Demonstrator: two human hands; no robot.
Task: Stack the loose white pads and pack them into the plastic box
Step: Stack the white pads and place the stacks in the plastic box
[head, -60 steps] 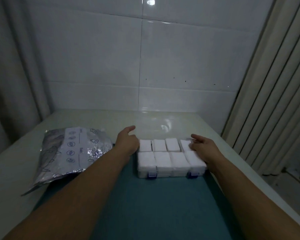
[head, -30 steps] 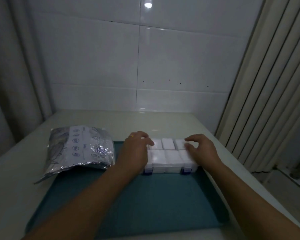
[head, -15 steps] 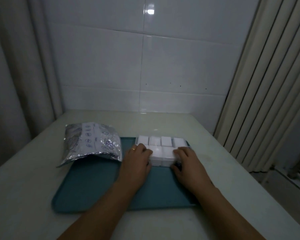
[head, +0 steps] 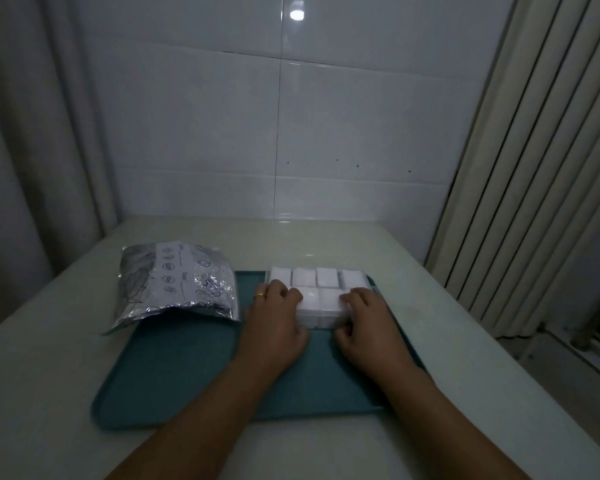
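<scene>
Gripping the plastic box (head: 321,308) on the teal tray (head: 187,368): left hand (head: 274,323) and right hand (head: 364,327) curl over its near corners, pads (head: 327,277) packed inside. Judgement: latching step; press both clasps evenly, keeping the box flat until they seat.

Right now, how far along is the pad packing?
Done: plastic box on the teal tray looks full of white pads. In hand: left hand and right hand grip its near corners, probably latching it. Left: none loose; foil bag contents unseen.
</scene>
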